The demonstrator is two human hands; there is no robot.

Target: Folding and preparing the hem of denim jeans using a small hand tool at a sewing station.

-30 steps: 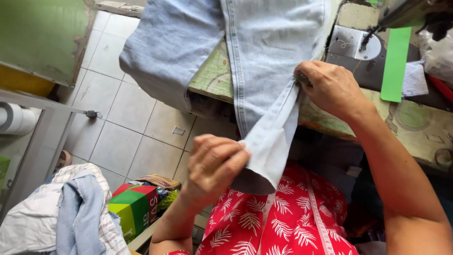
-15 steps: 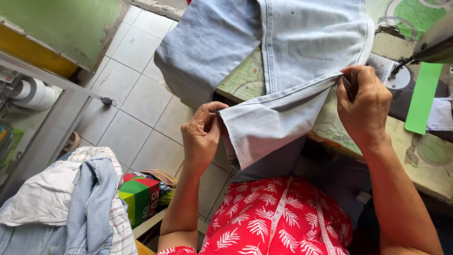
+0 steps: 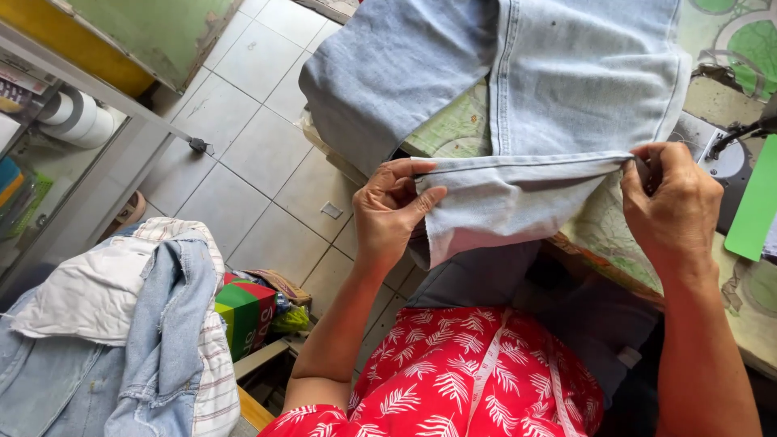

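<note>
Pale blue jeans (image 3: 566,89) lie spread over a table with a green-patterned cover (image 3: 457,129). A folded edge of the denim stretches level between my two hands. My left hand (image 3: 392,206) pinches the fold's left end, thumb on top. My right hand (image 3: 672,202) grips the fold's right end, close to a sewing machine's needle plate (image 3: 724,158). A loose flap of denim hangs below the fold over my red leaf-print clothing (image 3: 453,380).
A pile of denim and striped clothes (image 3: 121,324) sits at lower left beside a colourful box (image 3: 243,311). White floor tiles (image 3: 235,137) lie beyond, with a metal shelf leg (image 3: 198,146) and a white roll (image 3: 81,117) at left. A green strip (image 3: 757,206) lies at right.
My left hand rose from the hanging end to the fold's left end. The fold has been pulled out level and taut between both hands. The view shifted right.
</note>
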